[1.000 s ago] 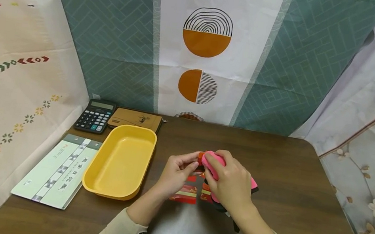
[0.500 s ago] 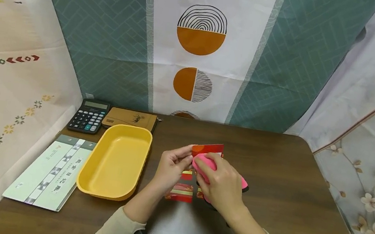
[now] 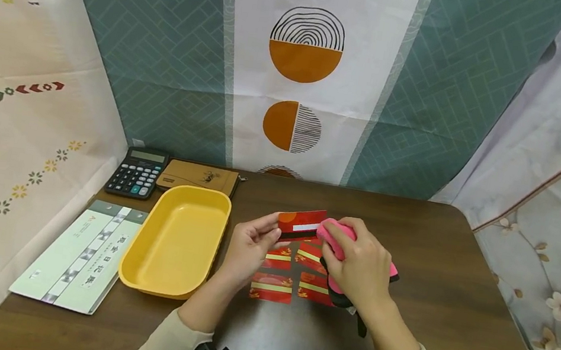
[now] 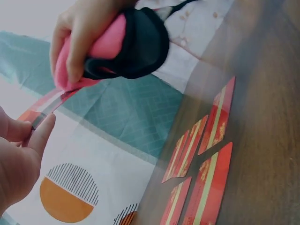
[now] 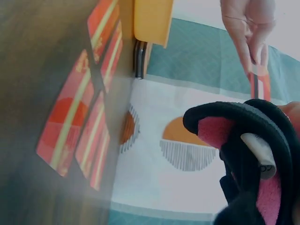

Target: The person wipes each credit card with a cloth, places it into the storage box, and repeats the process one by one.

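Note:
My left hand (image 3: pixel 246 249) pinches a red bank card (image 3: pixel 295 222) by its left end, above the table. This face has a white strip and a black stripe. At the other end of the card, my right hand (image 3: pixel 363 265) grips a bunched fuzzy pink cloth (image 3: pixel 335 235) with black edging, pressed over the card's right edge. In the right wrist view, a white label (image 5: pixel 260 154) pokes out of the folded black and pink cloth. Below the hands lie several red cards (image 3: pixel 270 296) with yellow stripes, laid out in rows; the left wrist view also shows these cards (image 4: pixel 208 187).
To the left stands a yellow tray (image 3: pixel 176 244). Beside it are a pale green folder (image 3: pixel 77 257), a black calculator (image 3: pixel 138 173) and a brown notebook (image 3: pixel 197 177). Patterned cloths hang behind and on both sides of the wooden table (image 3: pixel 454 319).
The pink cloth covered most of the card, then sat near my left fingers, and is now at the card's right end. More of the card's striped face shows.

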A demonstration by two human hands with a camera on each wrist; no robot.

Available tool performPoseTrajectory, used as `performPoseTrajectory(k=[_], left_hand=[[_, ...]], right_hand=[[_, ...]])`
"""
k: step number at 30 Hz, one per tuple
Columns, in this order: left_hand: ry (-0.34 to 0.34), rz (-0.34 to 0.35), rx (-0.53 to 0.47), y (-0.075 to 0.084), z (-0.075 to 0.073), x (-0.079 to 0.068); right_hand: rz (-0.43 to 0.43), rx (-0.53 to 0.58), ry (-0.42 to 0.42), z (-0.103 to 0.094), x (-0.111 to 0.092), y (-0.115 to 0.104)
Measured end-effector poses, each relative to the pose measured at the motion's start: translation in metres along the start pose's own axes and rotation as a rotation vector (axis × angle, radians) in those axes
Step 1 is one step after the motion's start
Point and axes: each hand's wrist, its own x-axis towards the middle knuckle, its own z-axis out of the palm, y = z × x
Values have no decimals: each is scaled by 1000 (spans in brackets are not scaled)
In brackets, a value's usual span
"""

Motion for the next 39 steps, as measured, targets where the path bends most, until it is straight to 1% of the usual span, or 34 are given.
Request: performPoseTrajectory(k=[2, 4, 6, 9, 11, 14, 16, 18, 20, 22, 24, 26, 29, 33, 36, 39], left_hand=[[-10, -2, 24, -1, 3, -2], [-46, 4, 42, -3, 8, -2], [-84, 12, 53, -5, 13, -3], [-114, 11, 70, -7, 17, -3], [-96, 11, 79, -7, 17, -3], [-42, 12, 90, -6, 14, -4], [-30, 16, 91, -5, 13, -5], [-53, 23, 96, -6, 12, -4], [-89, 24, 91, -6, 12, -3], [-103, 23, 82, -6, 12, -2], [-81, 19, 87, -4, 11, -2], [-55, 22, 87, -1, 9, -2], [-44, 25, 77, 4, 5, -2], [-43, 15, 55, 8, -1, -3], [-11, -6, 74, 10, -6, -4], [51, -39, 109, 10, -11, -3]], right_hand=[[29, -8, 15, -1, 3, -3], [40, -3, 31, 0, 5, -9], [16, 15, 37, 2, 6, -17], [-42, 62, 26, 6, 5, -26], [-38, 77, 25, 8, 5, -27], [28, 60, 43, 7, 4, -20], [54, 42, 49, 7, 4, -17], [31, 39, 46, 7, 4, -18], [-29, 53, 33, 9, 4, -25], [-89, 74, 24, 10, 2, -33], [-125, 85, 18, 11, -1, -38], [-125, 94, 16, 11, -4, -38], [-80, 98, 28, 9, -7, -30], [-6, 92, 73, 5, -6, -16], [22, 87, 96, 2, -5, -7], [41, 87, 113, 2, -5, -1]])
